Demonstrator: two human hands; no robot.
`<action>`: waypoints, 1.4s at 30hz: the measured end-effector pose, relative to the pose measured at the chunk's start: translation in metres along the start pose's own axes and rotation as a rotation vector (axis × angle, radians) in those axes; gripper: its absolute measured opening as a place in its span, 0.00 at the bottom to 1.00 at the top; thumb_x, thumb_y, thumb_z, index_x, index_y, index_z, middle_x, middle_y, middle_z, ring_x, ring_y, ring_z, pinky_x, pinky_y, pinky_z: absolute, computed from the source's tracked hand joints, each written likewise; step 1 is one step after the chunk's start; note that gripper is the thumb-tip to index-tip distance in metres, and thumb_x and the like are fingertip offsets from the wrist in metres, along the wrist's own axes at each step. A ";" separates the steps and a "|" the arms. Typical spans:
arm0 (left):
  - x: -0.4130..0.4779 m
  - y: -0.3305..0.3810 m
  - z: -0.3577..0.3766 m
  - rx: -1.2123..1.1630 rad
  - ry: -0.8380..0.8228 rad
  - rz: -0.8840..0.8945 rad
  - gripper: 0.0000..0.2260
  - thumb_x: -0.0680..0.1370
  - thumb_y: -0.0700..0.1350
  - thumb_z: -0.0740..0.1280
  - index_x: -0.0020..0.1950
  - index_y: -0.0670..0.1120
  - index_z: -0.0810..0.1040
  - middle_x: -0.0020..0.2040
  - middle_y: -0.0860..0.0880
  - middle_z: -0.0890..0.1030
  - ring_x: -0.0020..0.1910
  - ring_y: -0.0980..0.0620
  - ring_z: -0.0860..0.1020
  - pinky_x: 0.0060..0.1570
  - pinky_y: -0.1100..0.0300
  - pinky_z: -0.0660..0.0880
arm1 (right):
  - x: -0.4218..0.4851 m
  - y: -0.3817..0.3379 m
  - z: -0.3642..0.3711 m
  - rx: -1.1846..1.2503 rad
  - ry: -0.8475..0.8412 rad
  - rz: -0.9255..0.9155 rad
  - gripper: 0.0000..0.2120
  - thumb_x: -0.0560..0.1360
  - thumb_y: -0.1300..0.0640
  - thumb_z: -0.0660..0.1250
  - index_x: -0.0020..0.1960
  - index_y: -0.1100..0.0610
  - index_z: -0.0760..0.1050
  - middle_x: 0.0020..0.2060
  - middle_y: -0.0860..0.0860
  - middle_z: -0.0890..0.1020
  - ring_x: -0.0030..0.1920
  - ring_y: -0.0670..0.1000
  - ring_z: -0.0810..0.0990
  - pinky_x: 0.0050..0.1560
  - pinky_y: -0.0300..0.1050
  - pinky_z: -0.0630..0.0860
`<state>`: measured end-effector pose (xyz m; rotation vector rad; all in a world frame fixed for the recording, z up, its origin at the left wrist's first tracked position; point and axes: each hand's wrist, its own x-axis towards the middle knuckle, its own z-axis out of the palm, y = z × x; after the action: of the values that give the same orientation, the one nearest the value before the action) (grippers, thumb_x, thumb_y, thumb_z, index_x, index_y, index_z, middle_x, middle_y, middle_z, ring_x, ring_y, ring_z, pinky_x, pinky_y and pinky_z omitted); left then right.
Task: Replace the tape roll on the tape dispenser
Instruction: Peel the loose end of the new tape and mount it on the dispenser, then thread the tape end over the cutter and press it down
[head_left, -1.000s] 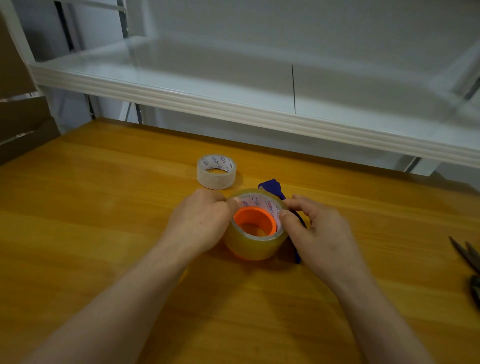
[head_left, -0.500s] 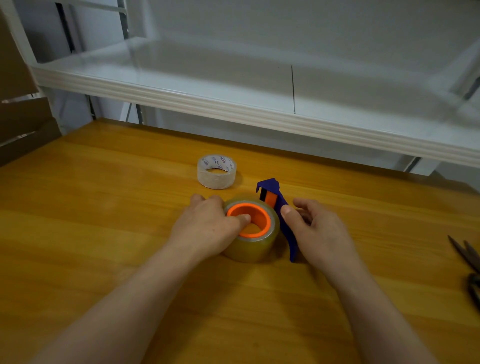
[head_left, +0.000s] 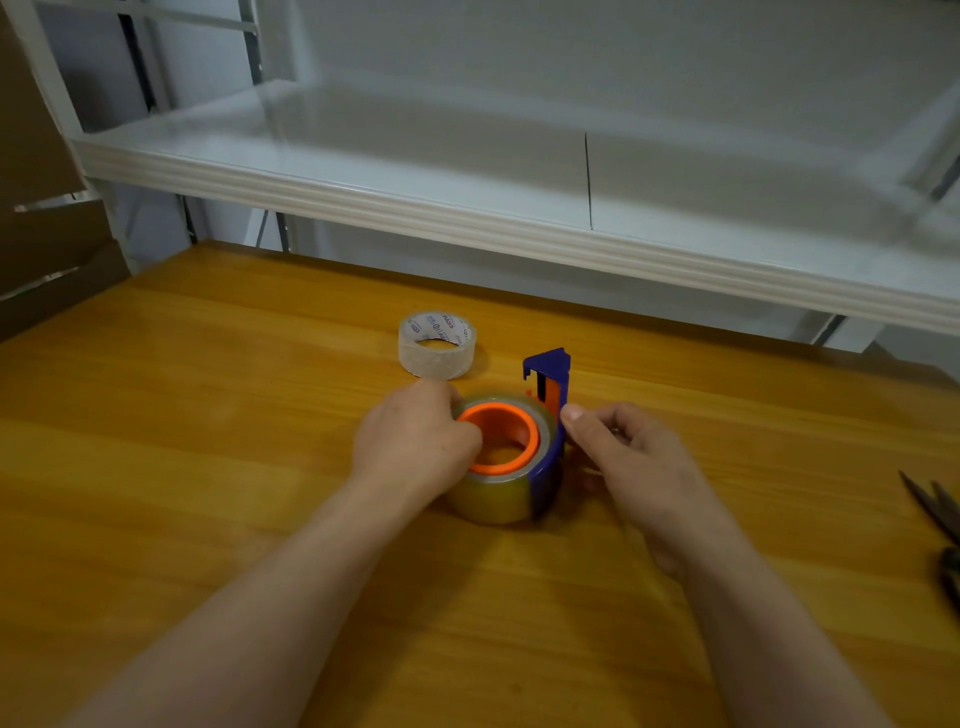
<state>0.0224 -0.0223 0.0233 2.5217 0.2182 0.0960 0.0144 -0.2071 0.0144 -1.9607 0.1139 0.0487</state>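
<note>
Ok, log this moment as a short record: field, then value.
surface: wooden table
full tape roll: seated around the orange hub of the blue tape dispenser
left hand: on the roll, thumb at the hub
right hand: against the dispenser's side
spent roll: lying flat behind, apart
scissors: at the right edge

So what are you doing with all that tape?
A person is putting a new roll on a tape dispenser. The full roll of clear tape sits around the orange hub of the blue dispenser on the wooden table. The left hand grips the roll, thumb at the hub, while the right hand steadies the blue frame. A thinner, nearly used roll lies behind them, untouched.
</note>
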 end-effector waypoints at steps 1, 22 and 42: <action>-0.001 0.001 0.000 0.009 0.015 0.013 0.03 0.70 0.41 0.65 0.41 0.46 0.78 0.36 0.46 0.79 0.35 0.46 0.77 0.32 0.56 0.70 | 0.000 0.000 0.001 0.070 -0.013 0.025 0.14 0.76 0.41 0.69 0.52 0.51 0.78 0.49 0.51 0.85 0.53 0.53 0.83 0.56 0.55 0.81; -0.011 0.006 -0.003 -0.568 0.074 0.174 0.20 0.80 0.43 0.66 0.71 0.55 0.69 0.68 0.53 0.74 0.68 0.54 0.72 0.66 0.52 0.74 | -0.003 0.001 0.004 0.753 -0.344 -0.062 0.43 0.51 0.44 0.86 0.64 0.50 0.79 0.57 0.52 0.86 0.54 0.53 0.86 0.46 0.51 0.83; -0.024 0.002 -0.005 -0.850 -0.246 0.411 0.22 0.78 0.33 0.68 0.66 0.55 0.74 0.58 0.53 0.83 0.59 0.57 0.81 0.61 0.54 0.78 | -0.012 -0.018 -0.019 0.567 -0.309 -0.267 0.34 0.69 0.29 0.66 0.69 0.47 0.73 0.58 0.59 0.85 0.60 0.59 0.83 0.54 0.55 0.82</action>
<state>-0.0021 -0.0249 0.0282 1.6714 -0.3746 0.0285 0.0036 -0.2170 0.0397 -1.3680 -0.3079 0.1289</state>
